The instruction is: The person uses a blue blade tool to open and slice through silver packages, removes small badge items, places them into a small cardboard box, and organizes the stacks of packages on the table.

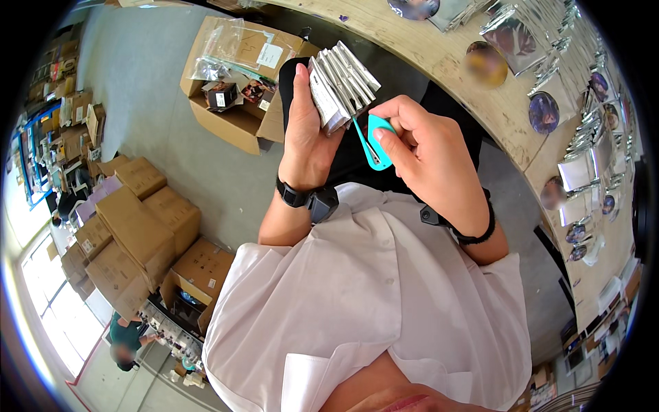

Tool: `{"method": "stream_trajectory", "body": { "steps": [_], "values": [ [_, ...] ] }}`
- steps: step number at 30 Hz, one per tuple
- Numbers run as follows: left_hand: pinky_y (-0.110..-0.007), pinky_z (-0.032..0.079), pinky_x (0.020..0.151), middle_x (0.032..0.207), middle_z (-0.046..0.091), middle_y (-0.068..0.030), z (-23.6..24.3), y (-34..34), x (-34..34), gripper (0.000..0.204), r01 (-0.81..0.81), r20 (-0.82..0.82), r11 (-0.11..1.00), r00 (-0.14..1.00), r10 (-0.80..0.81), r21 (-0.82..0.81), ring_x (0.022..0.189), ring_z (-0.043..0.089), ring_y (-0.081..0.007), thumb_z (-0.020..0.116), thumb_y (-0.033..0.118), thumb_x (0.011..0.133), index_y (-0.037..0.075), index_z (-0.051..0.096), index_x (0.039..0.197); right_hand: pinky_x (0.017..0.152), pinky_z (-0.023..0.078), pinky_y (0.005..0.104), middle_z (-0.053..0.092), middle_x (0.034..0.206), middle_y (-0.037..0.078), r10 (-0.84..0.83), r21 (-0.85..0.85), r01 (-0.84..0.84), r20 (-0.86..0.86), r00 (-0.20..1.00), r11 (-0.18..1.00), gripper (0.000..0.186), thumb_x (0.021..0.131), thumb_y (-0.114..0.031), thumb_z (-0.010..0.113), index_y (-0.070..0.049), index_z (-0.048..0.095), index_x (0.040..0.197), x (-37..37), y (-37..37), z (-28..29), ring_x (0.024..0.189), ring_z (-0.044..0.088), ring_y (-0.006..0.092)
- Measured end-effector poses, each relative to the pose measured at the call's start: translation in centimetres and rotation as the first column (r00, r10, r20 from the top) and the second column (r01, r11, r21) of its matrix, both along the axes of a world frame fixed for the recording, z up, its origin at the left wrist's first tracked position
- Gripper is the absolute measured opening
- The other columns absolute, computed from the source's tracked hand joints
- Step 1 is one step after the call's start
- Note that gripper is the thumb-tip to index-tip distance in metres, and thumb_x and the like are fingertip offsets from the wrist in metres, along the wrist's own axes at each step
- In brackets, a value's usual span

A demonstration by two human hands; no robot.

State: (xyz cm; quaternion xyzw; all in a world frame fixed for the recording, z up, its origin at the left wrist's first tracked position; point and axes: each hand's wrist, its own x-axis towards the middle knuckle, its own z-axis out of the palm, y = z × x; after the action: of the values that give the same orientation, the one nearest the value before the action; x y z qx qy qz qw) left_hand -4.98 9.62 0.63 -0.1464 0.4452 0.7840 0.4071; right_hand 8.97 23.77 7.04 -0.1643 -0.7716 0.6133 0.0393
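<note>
A bundle of silver foil packets (345, 79) is gripped upright in my left hand (303, 141), their edges fanned toward the right. My right hand (439, 161), just beside it, pinches a teal letter opener (377, 152) between thumb and fingers. The opener's slim arm reaches up to the lower edge of the packets; whether it has gone into the foil I cannot tell. Both hands are in front of my body, over my lap and near the edge of the wooden table (511, 147). The fingertips behind the packets are hidden.
Many foil packets (575, 172) and several round picture badges (544, 112) lie on the table at the right. An open cardboard box (237, 127) with small boxes and clear bags stands at the far left of my hands. Stacked cartons (134, 226) fill the left; beyond them is another person (127, 343).
</note>
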Motion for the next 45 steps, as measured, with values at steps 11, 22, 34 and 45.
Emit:
{"method": "stream_trajectory", "body": {
  "steps": [11,22,34,45],
  "values": [
    [-0.038,0.061,0.095,0.122,0.075,-0.0067,0.1,-0.1,0.4,0.058,-0.016,-0.128,1.000,0.992,0.014,-0.009,0.107,0.075,-0.0196,0.039,0.054,0.118,0.005,0.061,0.140,0.060,0.049,0.0439,0.065,0.074,0.014,-0.004,0.117,0.013,-0.078,0.997,0.993,0.014,0.101,-0.003,0.069,-0.001,0.061,0.112,0.2,-0.1,0.1,0.067,0.066,0.0358],
    [-0.033,0.058,0.090,0.113,0.071,-0.0062,-2.1,-0.6,0.6,0.042,-0.009,-0.426,1.000,0.905,-0.003,-0.026,0.098,0.070,-0.0140,0.052,0.043,0.117,0.003,0.059,0.130,0.061,0.051,0.0437,0.068,0.081,0.017,-0.080,0.201,0.112,-0.160,0.984,0.973,0.013,0.101,-0.004,0.069,-0.003,0.063,0.113,-0.5,-0.3,-0.4,0.069,0.068,0.0370],
    [-0.028,0.056,0.082,0.111,0.072,-0.0091,-1.5,-1.8,0.2,0.031,-0.063,-0.689,0.992,0.724,-0.028,-0.107,0.093,0.068,-0.0115,0.058,0.027,0.115,0.001,0.058,0.131,0.064,0.053,0.0427,0.070,0.084,0.017,-0.164,0.249,0.215,-0.210,0.964,0.944,0.012,0.103,-0.006,0.069,-0.004,0.064,0.113,-2.0,-1.0,-0.2,0.072,0.069,0.0371],
    [-0.025,0.052,0.086,0.109,0.069,-0.0066,-0.5,-1.0,2.4,0.025,0.022,-0.526,0.997,0.848,-0.059,-0.077,0.096,0.062,-0.0082,0.063,0.023,0.114,0.001,0.059,0.125,0.064,0.053,0.0422,0.068,0.083,0.017,-0.133,0.195,0.149,-0.093,0.987,0.969,0.011,0.105,-0.005,0.067,-0.003,0.061,0.115,0.4,-0.5,0.2,0.072,0.069,0.0377]
  ]
}}
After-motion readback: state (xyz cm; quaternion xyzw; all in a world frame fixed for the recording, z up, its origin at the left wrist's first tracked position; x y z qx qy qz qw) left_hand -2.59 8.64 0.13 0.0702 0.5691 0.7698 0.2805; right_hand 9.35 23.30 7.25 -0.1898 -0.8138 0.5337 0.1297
